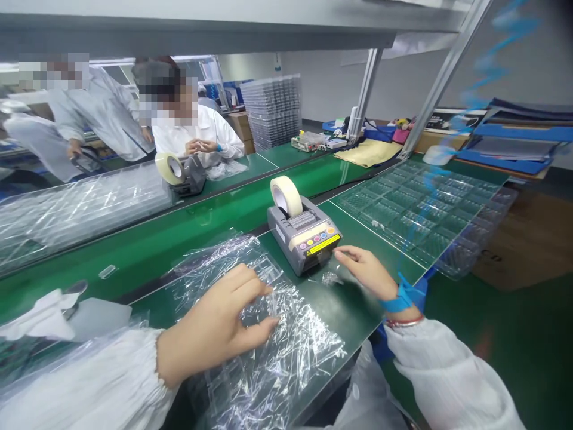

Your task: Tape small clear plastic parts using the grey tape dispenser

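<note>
My left hand (219, 322) hovers over crinkled clear plastic film (308, 334), palm down, its thumb and fingers curved apart. Whether a clear piece lies between the fingertips or only behind them, I cannot tell. My right hand (369, 272) reaches to the front of a grey tape dispenser (304, 239), fingertips drawn together by its lower right corner; anything pinched there is too small to make out. A cream roll of tape (286, 197) stands in the dispenser. On the bench between the dispenser and my right hand lies a small crumpled clear scrap (331, 278).
Clear compartment trays (416, 209) lie at the right. Across the green conveyor belt (215, 218), a co-worker (201, 131) sits by another tape dispenser (190, 176). White and grey items (67, 316) lie at the left. A blue coiled hose (487, 65) hangs at the right.
</note>
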`<state>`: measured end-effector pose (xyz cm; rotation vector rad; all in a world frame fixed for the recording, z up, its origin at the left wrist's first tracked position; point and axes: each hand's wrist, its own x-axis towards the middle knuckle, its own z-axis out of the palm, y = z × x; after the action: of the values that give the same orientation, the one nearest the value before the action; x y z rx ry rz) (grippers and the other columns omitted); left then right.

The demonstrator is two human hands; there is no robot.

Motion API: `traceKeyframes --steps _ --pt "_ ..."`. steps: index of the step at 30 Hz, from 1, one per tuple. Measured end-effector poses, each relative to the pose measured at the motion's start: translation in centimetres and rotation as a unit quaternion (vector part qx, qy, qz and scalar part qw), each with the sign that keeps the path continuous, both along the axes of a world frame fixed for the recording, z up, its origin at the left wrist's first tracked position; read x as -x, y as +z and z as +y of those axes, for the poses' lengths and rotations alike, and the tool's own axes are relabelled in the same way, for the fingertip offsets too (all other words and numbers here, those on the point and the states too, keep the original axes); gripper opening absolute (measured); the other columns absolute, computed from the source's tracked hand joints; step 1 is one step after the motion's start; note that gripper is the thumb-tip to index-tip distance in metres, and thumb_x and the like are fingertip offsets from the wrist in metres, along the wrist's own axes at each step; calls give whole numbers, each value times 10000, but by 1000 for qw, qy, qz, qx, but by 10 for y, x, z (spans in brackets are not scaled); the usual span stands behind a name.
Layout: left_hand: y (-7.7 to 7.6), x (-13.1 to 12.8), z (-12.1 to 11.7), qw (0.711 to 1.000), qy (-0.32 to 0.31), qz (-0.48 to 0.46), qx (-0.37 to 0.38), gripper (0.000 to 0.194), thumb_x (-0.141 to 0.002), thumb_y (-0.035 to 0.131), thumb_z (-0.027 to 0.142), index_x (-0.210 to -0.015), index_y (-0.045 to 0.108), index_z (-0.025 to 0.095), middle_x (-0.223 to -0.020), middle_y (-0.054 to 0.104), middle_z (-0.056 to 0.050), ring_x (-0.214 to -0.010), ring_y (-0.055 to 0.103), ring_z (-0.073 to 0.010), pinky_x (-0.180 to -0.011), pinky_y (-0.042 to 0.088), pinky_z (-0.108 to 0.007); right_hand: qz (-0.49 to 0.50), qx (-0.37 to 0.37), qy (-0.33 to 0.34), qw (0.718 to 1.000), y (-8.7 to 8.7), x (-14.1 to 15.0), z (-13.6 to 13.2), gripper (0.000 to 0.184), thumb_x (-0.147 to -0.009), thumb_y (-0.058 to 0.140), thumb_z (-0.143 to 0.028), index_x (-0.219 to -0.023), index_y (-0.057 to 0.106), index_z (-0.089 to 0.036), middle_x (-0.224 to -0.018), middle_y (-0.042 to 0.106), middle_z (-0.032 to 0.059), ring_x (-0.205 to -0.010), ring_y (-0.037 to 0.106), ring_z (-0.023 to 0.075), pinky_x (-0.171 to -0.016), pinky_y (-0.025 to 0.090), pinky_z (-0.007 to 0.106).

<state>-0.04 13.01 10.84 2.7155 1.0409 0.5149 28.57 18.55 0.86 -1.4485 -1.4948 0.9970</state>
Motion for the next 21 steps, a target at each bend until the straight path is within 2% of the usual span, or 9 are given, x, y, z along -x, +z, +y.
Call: traceKeyframes --steps 7,10,14,16,21 --pt "-1 2 -5 1000 6 8 -9 112 -793 560 225 -866 501 164 -744 467 -10 -709 449 -151 -612 401 -281 58 16 39 997 -5 12 11 377 -709 584 -514 -745 591 -138 -559 466 -40 -463 315 73 -448 253 245" --pt "-3 1 -5 1000 5 6 -12 120 -787 562 214 -880 508 160 -748 472 -11 -710 451 -150 -612 401 -280 51 11 34 998 -10 12 12 355 -724 583 -496 -740 564 -142 -551 434 -48 -476 306 74 -457 252 243" --pt "-7 0 -3 1000 7 4 -6 117 -787 562 215 -866 499 156 -751 469 -14 -719 451 -154 -620 403 -287 14 -1 33 999 -20 13 14 353 -744 560 -497 -750 570 -144 -559 446 -37 -497 354 92 -476 285 248" --pt "-8 1 -2 1000 9 5 -2 126 -790 561 223 -877 498 157 -756 470 -16 -722 452 -156 -619 403 -289 -17 -7 36 999 -23 13 14 347 -749 546 -490 -759 585 -146 -520 406 -52 -480 344 96 -469 277 250" --pt "-11 3 0 1000 13 6 2 115 -801 549 226 -885 502 163 -758 474 -16 -730 452 -157 -630 408 -293 -114 -33 18 993 -19 3 8 334 -777 487 -450 -832 634 -154 -485 343 -63 -483 344 114 -495 267 260"
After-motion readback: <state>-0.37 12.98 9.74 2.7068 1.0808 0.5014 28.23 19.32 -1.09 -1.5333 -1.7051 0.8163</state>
